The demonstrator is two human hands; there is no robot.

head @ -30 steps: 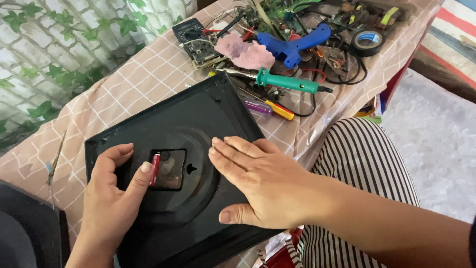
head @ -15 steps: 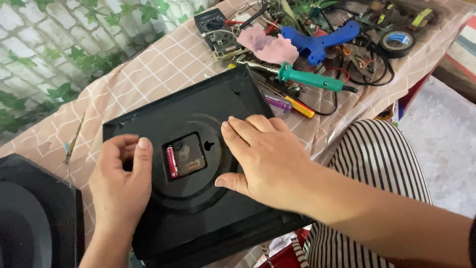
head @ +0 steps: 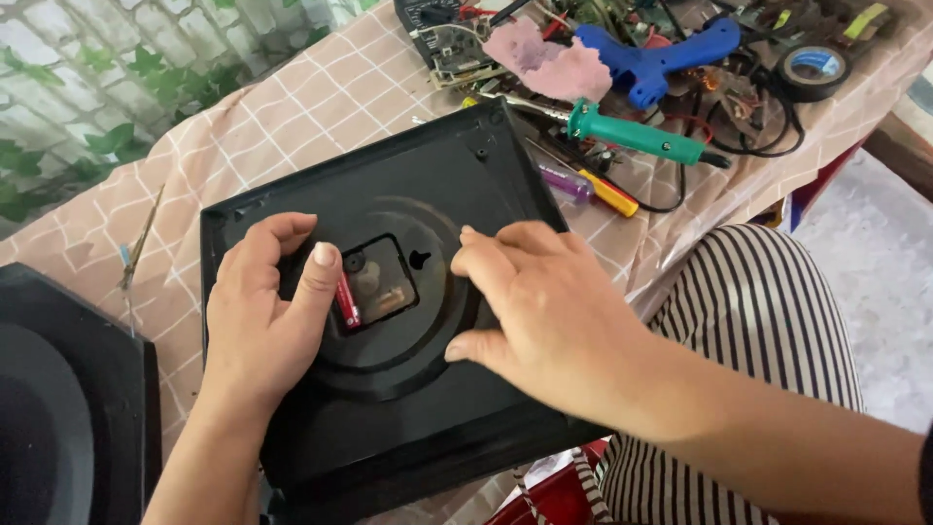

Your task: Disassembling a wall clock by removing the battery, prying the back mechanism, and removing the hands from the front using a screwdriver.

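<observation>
A black square clock (head: 389, 321) lies face down near the front edge of the tabletop (head: 292, 117), its front corner overhanging toward the person's lap. In the middle of its back sits the small movement box (head: 374, 284), and a red battery (head: 346, 299) lies along the left side of that box. The left hand (head: 258, 321) rests on the back panel with its fingers curled, the thumb tip pressed against the battery. The right hand (head: 544, 321) lies flat and loosely spread on the right half of the back, holding nothing, steadying the case.

The step in hand looks like seating the battery in its slot; the next move probably calls for a firm thumb push while the right hand keeps the case from sliding off the edge.

At the far right corner of the tabletop lies a clutter of tools: a green-handled soldering iron (head: 641, 138), a blue glue gun (head: 661, 60), a roll of black tape (head: 812, 70), a pink rag (head: 549, 60) and a circuit board (head: 449, 44). A second black frame (head: 68, 408) sits at the left front edge.
</observation>
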